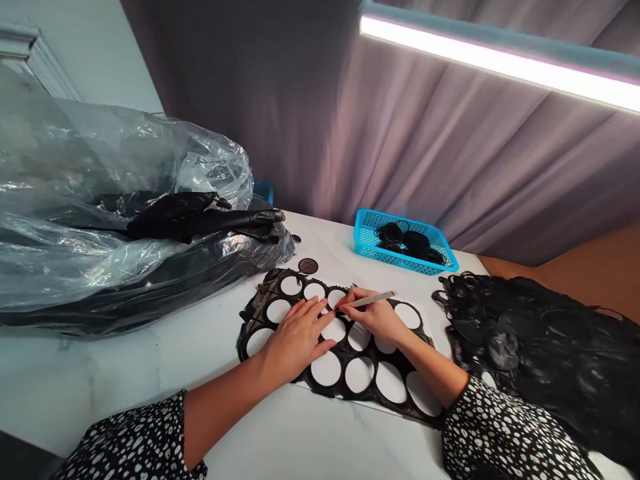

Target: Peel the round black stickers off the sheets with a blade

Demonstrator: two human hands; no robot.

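Observation:
A black sheet [350, 351] full of round holes lies on a white board, which shows through the holes. My left hand [296, 339] rests flat on the sheet's left half, fingers spread. In my right hand [375, 317] is a slim whitish pen-like tool [373, 299], pinched between thumb and fingers. Its tip points down-left at the edge of a hole in the upper row; the tip itself is too small to make out. Just beyond the sheet's far edge lies a loose dark disc [309, 266].
A blue plastic basket [406, 265] holding black round pieces stands at the back. To the right spreads a heap of black perforated scraps [545, 360]. Clear plastic bags [130, 267] with black material fill the left. A lit tube lamp [490, 60] hangs above.

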